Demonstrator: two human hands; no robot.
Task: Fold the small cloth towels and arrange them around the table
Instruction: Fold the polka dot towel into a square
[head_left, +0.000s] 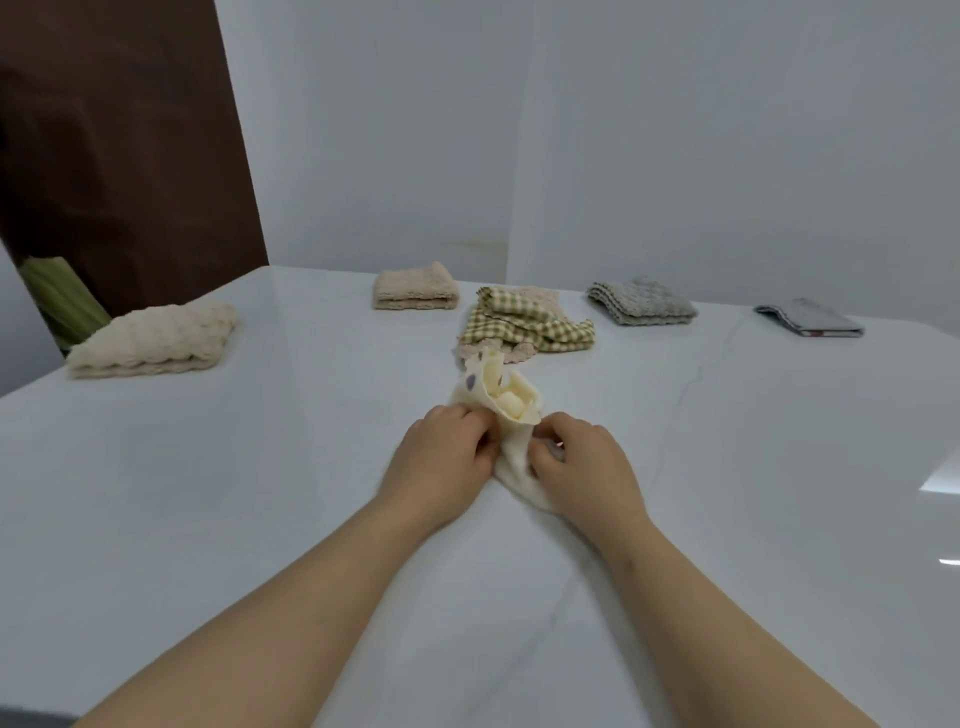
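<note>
A small cream towel with dark spots (506, 402) lies bunched in the middle of the white table (260, 493). My left hand (441, 457) grips its left side and my right hand (582, 462) pinches its right side, fingers curled into the cloth. Just behind it lies a green checked towel (524, 322), loosely crumpled. Folded towels sit along the far edge: a fluffy cream one (153, 340) at the left, a beige one (415, 288), a grey one (641, 301) and a flat grey one (810, 318) at the right.
White walls stand close behind the table. A dark brown panel (119, 145) and a green bundle (62, 301) are at the back left. The near part of the tabletop is bare and glossy.
</note>
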